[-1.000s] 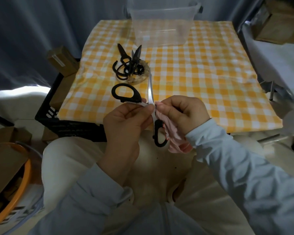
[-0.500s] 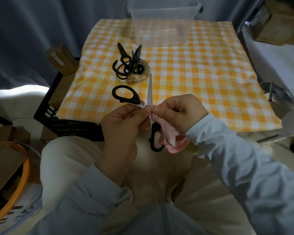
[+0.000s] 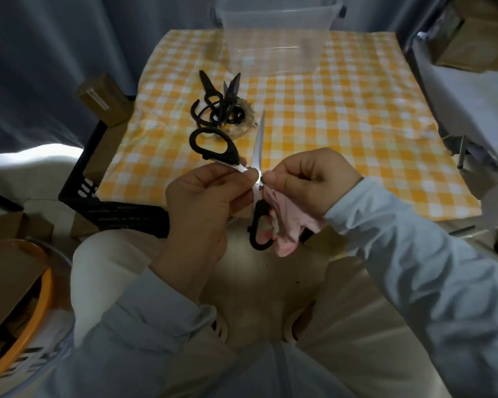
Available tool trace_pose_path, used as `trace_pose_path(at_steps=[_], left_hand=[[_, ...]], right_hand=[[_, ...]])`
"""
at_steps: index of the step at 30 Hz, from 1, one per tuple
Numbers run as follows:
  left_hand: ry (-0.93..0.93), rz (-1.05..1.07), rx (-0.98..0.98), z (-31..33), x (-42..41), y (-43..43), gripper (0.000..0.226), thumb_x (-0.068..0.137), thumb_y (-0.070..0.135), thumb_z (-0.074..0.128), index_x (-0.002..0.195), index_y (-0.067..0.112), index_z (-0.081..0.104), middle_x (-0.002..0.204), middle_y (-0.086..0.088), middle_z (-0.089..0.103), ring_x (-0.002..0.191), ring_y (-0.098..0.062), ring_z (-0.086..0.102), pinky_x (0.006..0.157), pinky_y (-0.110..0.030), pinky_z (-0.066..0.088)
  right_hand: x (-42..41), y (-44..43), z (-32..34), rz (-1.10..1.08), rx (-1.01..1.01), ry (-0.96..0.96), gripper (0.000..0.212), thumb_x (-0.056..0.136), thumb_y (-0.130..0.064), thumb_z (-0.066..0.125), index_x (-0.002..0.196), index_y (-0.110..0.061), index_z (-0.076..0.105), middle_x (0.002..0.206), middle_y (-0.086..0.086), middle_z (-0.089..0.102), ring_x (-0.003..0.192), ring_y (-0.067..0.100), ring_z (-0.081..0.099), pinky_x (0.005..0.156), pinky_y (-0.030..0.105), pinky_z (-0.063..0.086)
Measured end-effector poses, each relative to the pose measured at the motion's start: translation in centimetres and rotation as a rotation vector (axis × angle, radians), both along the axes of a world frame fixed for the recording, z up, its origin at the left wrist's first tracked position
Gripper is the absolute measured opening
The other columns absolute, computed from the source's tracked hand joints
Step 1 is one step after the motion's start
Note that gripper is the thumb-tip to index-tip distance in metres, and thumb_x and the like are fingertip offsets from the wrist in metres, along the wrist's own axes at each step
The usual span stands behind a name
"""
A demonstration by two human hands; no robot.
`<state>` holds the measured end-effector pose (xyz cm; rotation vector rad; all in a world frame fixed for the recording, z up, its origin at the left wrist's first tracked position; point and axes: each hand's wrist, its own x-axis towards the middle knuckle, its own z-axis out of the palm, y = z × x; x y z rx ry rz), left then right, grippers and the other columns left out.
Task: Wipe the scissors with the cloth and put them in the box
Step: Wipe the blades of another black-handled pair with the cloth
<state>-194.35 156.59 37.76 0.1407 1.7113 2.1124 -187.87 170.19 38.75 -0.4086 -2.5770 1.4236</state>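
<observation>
So, pinching the opened scissors (image 3: 258, 156) near the pivot with the left hand (image 3: 202, 202), right over the near edge of the table (image 3: 357, 124), with one blade aimed at the table's far side. Gripping the pink cloth (image 3: 288, 222) in the curled right hand (image 3: 314, 179), bunched against the lower black handle just off the table's near edge. Also spotting the clear box (image 3: 276, 44) at the table's far edge, plus a pile of black scissors (image 3: 219, 107) on the table's left half.

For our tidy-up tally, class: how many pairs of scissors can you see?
3. One open pair is pinched by the left hand, with the right hand holding the pink cloth against it; two black pairs lie tangled on the checked tablecloth. The tangle may hide another.
</observation>
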Motion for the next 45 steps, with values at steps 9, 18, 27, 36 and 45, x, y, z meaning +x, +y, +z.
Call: trace_pose_path(at_steps=[9,18,27,36,45], left_hand=[[-0.036,0.058,0.055,0.2,-1.8,-0.9,0.011,0.074,0.000,0.069,0.072,0.011,0.069,0.072,0.008,0.072,0.071,-0.009,0.069,0.062,-0.019,0.054],[-0.005,0.028,0.029,0.3,-1.4,-0.4,0.010,0.075,-0.001,0.070,0.075,0.008,0.069,0.072,0.008,0.072,0.071,-0.008,0.069,0.063,-0.020,0.055],[-0.054,0.020,0.037,-0.4,-1.4,-0.6,0.012,0.075,-0.002,0.069,0.072,0.011,0.070,0.075,0.008,0.072,0.072,-0.008,0.069,0.063,-0.020,0.055],[-0.009,0.054,0.093,0.4,-2.3,-1.1,0.010,0.077,-0.001,0.066,0.079,0.008,0.068,0.071,0.008,0.072,0.070,-0.013,0.071,0.065,-0.020,0.056],[0.012,0.024,0.039,-0.4,-2.8,0.3,0.009,0.078,0.000,0.069,0.083,0.008,0.070,0.073,0.001,0.072,0.079,-0.020,0.069,0.065,-0.019,0.054]], right_hand=[[0.8,1.2,-0.6,-0.025,0.034,0.005,0.021,0.085,-0.024,0.065,0.074,-0.007,0.070,0.057,-0.004,0.061,0.055,0.003,0.053,0.056,0.017,0.045],[0.3,0.7,-0.2,0.015,0.047,0.040,0.021,0.085,-0.025,0.064,0.074,-0.009,0.070,0.065,0.016,0.064,0.058,0.013,0.052,0.056,0.027,0.045],[2.2,2.1,-0.9,-0.029,0.040,0.009,0.018,0.083,-0.024,0.064,0.071,-0.011,0.070,0.057,0.001,0.063,0.054,0.004,0.053,0.053,0.013,0.043],[3.3,4.3,-1.0,-0.219,0.014,0.141,0.025,0.078,-0.036,0.060,0.074,-0.014,0.070,0.065,-0.003,0.066,0.060,0.006,0.057,0.058,0.022,0.048],[1.9,4.7,0.2,-0.132,0.104,0.245,0.021,0.075,-0.010,0.074,0.093,-0.020,0.069,0.083,-0.009,0.067,0.077,0.001,0.064,0.074,0.016,0.051]])
